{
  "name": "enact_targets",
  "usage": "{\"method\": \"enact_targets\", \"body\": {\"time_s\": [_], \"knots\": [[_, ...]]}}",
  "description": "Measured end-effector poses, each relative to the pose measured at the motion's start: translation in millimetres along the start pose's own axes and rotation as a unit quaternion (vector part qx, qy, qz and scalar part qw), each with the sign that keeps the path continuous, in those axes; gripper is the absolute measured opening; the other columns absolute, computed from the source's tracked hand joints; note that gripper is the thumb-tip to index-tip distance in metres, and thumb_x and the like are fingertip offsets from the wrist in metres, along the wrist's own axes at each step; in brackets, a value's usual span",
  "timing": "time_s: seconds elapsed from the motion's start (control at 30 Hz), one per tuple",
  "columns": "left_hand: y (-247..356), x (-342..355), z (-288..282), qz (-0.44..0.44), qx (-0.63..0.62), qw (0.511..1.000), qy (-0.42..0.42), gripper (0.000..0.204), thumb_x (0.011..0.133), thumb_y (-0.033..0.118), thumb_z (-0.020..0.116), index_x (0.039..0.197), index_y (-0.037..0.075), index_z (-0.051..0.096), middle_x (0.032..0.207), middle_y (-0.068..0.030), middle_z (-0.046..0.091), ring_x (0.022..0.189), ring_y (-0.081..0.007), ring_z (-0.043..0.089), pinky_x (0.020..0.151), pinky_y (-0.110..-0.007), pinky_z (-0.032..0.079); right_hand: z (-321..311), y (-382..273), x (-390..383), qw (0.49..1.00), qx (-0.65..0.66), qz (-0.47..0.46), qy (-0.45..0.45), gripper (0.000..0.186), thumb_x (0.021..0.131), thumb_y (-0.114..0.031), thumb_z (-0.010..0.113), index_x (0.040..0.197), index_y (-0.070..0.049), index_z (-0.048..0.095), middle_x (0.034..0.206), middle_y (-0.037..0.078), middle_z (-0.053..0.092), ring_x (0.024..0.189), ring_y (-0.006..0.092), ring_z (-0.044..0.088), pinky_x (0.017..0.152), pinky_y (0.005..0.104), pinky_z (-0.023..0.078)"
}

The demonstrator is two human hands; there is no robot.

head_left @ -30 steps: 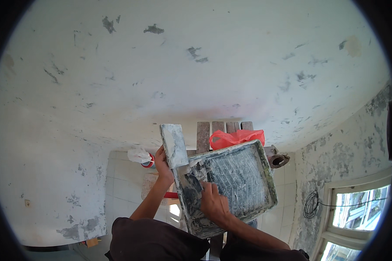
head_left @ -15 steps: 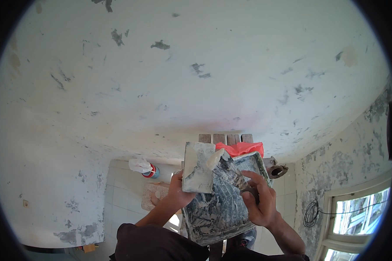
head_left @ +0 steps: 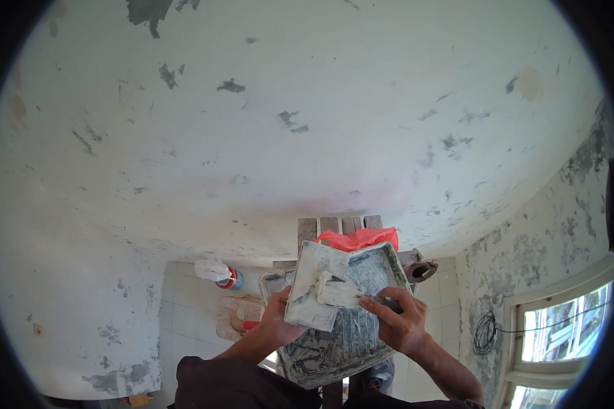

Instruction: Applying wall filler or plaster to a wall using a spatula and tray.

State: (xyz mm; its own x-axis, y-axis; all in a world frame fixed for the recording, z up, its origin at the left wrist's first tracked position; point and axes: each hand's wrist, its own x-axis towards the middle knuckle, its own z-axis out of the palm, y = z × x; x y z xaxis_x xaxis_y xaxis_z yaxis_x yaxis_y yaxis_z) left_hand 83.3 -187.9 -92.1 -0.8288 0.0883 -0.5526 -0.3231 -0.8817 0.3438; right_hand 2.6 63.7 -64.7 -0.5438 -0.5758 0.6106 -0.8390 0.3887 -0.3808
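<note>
My left hand (head_left: 280,320) grips the edge of a flat rectangular board (head_left: 314,262) smeared with white putty. In my right hand (head_left: 404,322) is a putty knife (head_left: 342,293), its wide blade coated in putty and lying across the board's face. My index finger stretches along the knife toward the blade. Below both hands is a large, dark tray (head_left: 334,361) streaked with dried and wet putty. A red plastic bag (head_left: 363,238) sits at the tray's far edge. The underside of the board is hidden.
The tray rests on a slatted wooden stand (head_left: 308,230). A patchy white wall (head_left: 273,163) rises ahead. To the left are a bucket (head_left: 231,278) with white plastic on it and a wrapped bundle (head_left: 228,320). On the right wall hang coiled black cable (head_left: 485,334) and a window (head_left: 563,334).
The knife has turned flatter, and its blade has moved from the board's right edge onto its middle. The board has tilted and shifted slightly. The whole view has shifted a little.
</note>
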Motion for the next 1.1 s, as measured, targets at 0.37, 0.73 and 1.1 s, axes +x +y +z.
{"method": "enact_targets", "body": {"time_s": [0.37, 0.73, 1.1], "knots": [[20, 14, -33, 0.067, -0.075, 0.973, -0.209, 0.049, 0.099, 0.036, 0.039, 0.137, 0.008, 0.050, 0.134, -0.0114, 0.056, 0.123, -0.0285, 0.054, 0.104, -0.045, 0.042, 10, 21, -49, 0.932, 0.238, 0.252, -0.104, 0.036, 0.081, -0.001, 0.068, 0.116, -0.011, 0.070, 0.087, 0.007, 0.057, 0.068, 0.0133, 0.058, 0.062, 0.0279, 0.047], [-6, 22, -36, 0.019, -0.100, 0.970, -0.219, 0.051, 0.095, 0.031, 0.038, 0.137, 0.006, 0.050, 0.135, -0.0101, 0.056, 0.126, -0.0271, 0.053, 0.109, -0.046, 0.038, 5, 7, 12, 0.767, 0.557, 0.309, -0.079, 0.029, 0.102, -0.023, 0.053, 0.122, -0.002, 0.054, 0.091, 0.005, 0.061, 0.067, 0.0080, 0.047, 0.062, 0.0233, 0.039], [9, 20, -47, 0.053, -0.081, 0.980, -0.177, 0.043, 0.098, 0.033, 0.040, 0.130, 0.007, 0.054, 0.126, -0.0118, 0.059, 0.116, -0.0326, 0.056, 0.096, -0.048, 0.045, 27, 24, -70, 0.803, 0.445, 0.385, -0.098, 0.019, 0.094, -0.007, 0.059, 0.112, -0.002, 0.061, 0.101, 0.007, 0.064, 0.094, 0.0117, 0.057, 0.083, 0.0289, 0.045]]}}
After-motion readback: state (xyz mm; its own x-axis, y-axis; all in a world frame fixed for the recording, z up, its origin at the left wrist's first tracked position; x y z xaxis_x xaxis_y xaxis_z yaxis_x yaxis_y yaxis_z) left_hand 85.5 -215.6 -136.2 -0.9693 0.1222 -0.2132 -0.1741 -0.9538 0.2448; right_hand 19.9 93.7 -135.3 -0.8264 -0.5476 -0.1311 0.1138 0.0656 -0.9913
